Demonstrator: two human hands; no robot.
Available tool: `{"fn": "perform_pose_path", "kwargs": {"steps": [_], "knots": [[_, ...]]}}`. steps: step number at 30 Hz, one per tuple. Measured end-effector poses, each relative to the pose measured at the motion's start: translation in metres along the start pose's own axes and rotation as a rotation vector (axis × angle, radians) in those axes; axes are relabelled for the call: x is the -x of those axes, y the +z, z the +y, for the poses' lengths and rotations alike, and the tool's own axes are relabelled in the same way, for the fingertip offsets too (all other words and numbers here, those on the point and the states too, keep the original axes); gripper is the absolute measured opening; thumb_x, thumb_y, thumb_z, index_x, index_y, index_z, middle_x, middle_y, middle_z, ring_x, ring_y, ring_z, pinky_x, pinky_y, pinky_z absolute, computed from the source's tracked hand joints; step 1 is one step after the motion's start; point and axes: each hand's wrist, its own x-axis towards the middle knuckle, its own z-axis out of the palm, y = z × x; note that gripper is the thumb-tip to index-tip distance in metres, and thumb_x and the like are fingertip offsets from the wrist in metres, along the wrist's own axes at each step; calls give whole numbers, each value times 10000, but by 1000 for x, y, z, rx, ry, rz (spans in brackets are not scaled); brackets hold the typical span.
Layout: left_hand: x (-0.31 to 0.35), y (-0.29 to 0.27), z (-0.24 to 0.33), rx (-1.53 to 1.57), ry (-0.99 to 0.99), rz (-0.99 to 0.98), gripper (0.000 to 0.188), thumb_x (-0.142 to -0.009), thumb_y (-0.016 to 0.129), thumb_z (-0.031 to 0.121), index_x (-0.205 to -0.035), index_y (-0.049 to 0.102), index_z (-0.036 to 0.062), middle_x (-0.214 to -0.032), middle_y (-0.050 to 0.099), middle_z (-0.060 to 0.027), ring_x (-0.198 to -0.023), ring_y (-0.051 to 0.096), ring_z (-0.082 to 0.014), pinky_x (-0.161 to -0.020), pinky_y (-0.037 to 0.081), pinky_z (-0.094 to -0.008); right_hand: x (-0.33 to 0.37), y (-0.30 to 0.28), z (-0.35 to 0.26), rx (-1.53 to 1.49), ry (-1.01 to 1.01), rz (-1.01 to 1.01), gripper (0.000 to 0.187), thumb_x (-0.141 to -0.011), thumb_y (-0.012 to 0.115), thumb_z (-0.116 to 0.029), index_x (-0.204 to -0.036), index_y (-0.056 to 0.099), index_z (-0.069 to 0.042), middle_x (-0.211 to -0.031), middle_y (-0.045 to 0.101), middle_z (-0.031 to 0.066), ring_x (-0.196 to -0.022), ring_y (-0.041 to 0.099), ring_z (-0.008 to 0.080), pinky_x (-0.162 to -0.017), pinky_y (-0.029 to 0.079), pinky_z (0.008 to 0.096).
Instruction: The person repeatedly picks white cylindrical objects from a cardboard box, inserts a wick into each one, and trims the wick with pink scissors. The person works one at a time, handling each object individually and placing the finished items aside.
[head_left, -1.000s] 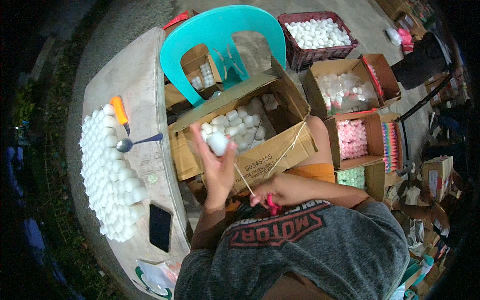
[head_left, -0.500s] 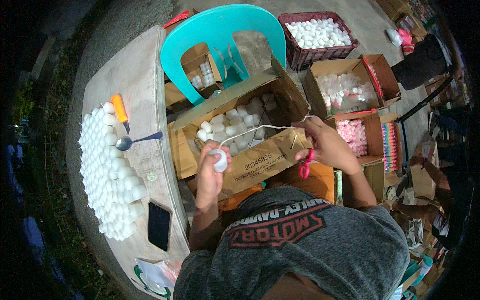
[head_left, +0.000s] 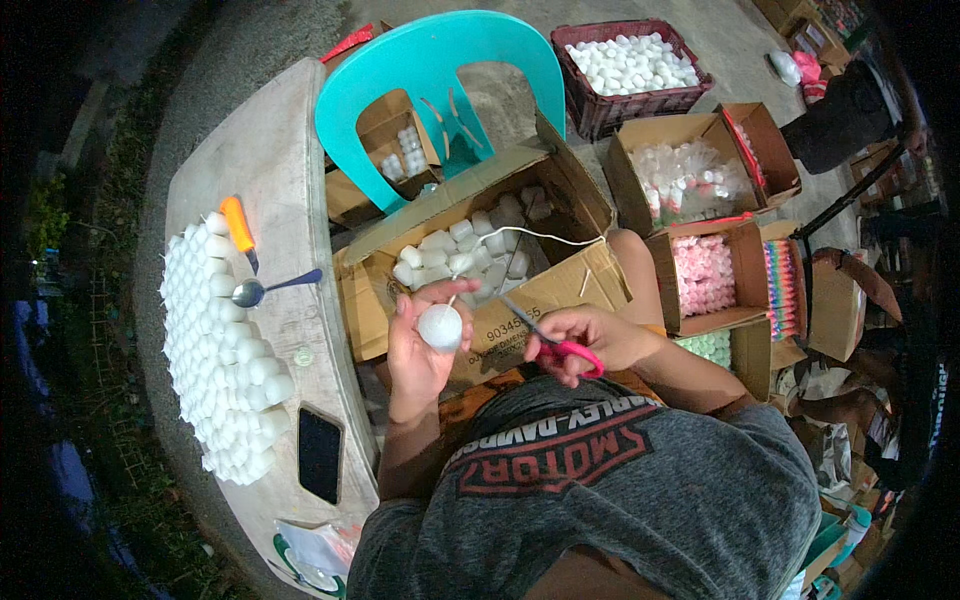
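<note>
A small white votive candle [head_left: 440, 328] rests in my left hand [head_left: 405, 352], its rounded end toward me and a short wick standing up from it. The fingers curl round its side. My right hand [head_left: 605, 338] holds scissors with a pink handle [head_left: 578, 356], the thumb and fingers in the loops. Their dark blades [head_left: 522, 316] point left toward the wick, a little apart from it. Both hands are over the near flap of a cardboard box [head_left: 545, 305] that holds many loose white candles [head_left: 440, 242]. A white wick string [head_left: 550, 237] lies across the box to its right edge.
On the left table [head_left: 285, 165] stand rows of white candles [head_left: 215, 350], an orange-handled cutter [head_left: 237, 222], a spoon [head_left: 250, 291] and a phone [head_left: 319, 452]. A teal chair [head_left: 345, 110] is beyond the box. At right are a maroon crate [head_left: 610, 112] and boxes of coloured candles [head_left: 703, 275].
My right hand has let go of the string, which now lies over the box. It has come down and left, bringing the scissors near the candle. The candle has tilted upright.
</note>
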Motion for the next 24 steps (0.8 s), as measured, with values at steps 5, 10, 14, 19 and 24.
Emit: {"fn": "perform_pose_path", "kwargs": {"steps": [5, 10, 14, 19, 24], "knots": [[8, 8, 7, -229, -39, -122, 436, -834, 561, 291, -1111, 531, -45, -1072, 592, -190, -688, 512, -101, -616, 422, -235, -16, 16, -1, 232, -104, -13, 364, -833, 668, -208, -1123, 525, -43, -873, 532, -22, -819, 475, 51, -745, 382, 215], [8, 7, 3, -298, -76, -204, 411, -826, 582, 257, -1113, 536, -35, -1076, 595, -162, -699, 507, -80, -635, 418, -211, -20, 21, 9, 219, -44, 72, 376, -807, 693, -152, -1118, 522, -28, -820, 577, -1, -686, 543, 63, -623, 436, 200], [5, 3, 3, -337, -74, -207, 395, -821, 590, 228, -1119, 537, -27, -1076, 594, -145, -723, 515, -75, -660, 423, -203, -18, 29, -2, 56, 49, 134, 362, -806, 683, -117, -1112, 520, -13, -744, 603, 33, -565, 592, 88, -484, 459, 205], [-2, -3, 12, -467, -29, -128, 366, -801, 605, 179, -1097, 531, -24, -1081, 586, -119, -802, 550, -101, -697, 442, -231, -10, 26, -9, 174, 141, 315, 367, -797, 693, -126, -1104, 521, -18, -724, 603, 34, -613, 616, 97, -502, 468, 219], [-17, -10, 18, -1677, 190, 35, 94, -729, 603, 127, -805, 622, 76, -813, 642, -96, -724, 621, -248, -645, 483, -328, 9, 3, 1, 836, -216, 439, 497, -730, 759, -170, -1116, 473, -39, -680, 561, -5, -636, 562, 71, -536, 429, 212]]}}
